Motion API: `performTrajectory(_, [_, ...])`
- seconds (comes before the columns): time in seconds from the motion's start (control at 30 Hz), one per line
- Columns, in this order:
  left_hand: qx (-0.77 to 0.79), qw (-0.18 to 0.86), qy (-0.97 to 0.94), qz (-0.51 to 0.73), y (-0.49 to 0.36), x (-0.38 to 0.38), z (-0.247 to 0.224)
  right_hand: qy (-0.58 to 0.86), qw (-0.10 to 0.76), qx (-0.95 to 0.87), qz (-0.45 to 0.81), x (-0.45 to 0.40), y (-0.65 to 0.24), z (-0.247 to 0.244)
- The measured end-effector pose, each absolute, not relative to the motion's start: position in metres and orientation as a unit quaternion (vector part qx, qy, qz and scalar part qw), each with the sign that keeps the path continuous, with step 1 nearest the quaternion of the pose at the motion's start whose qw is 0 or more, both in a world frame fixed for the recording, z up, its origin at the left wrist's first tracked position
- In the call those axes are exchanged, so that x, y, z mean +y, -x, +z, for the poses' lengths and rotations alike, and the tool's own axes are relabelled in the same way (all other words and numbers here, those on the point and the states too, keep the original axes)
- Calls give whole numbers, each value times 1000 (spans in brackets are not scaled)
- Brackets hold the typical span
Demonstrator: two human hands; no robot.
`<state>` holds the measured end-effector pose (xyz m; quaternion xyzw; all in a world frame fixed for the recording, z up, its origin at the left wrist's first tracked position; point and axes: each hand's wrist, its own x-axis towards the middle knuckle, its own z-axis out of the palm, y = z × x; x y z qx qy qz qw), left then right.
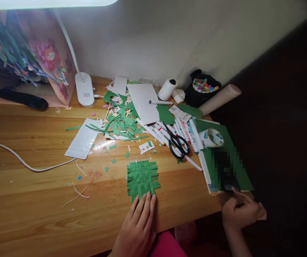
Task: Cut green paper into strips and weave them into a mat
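Note:
My left hand [138,221] lies with its fingers stretched out, the tips resting on the near edge of a woven green paper mat [142,178]. Loose strip ends stick out along the mat's sides. Over at the table's right edge, my right hand [240,211] reaches with a finger extended to the near end of a dark flat object [227,171], likely a phone but pixelated. Its other fingers look curled, and I see nothing held in them. The dark object lies on green paper sheets [236,164], below a roll of tape [211,138].
Black-handled scissors [178,144] lie on several markers [188,130]. Green paper scraps [123,117] pile up behind the mat, with a white card [144,101] on them. A lamp base [85,89], white thread spool [167,89] and black marker bag [203,87] stand at the back.

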<state>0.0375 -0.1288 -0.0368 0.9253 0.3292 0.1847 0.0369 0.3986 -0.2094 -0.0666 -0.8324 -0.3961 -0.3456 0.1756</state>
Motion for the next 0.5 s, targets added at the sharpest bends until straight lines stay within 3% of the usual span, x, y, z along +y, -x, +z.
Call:
performTrajectory(0.33, [338,87,-917,195,-36,-130,-33,824,187,-413,-341,-214,-406,-70])
performTrajectory(0.5, [372,176,-870,271,-36,-123,-17,812,281,-422,-290,-216,-414,-75])
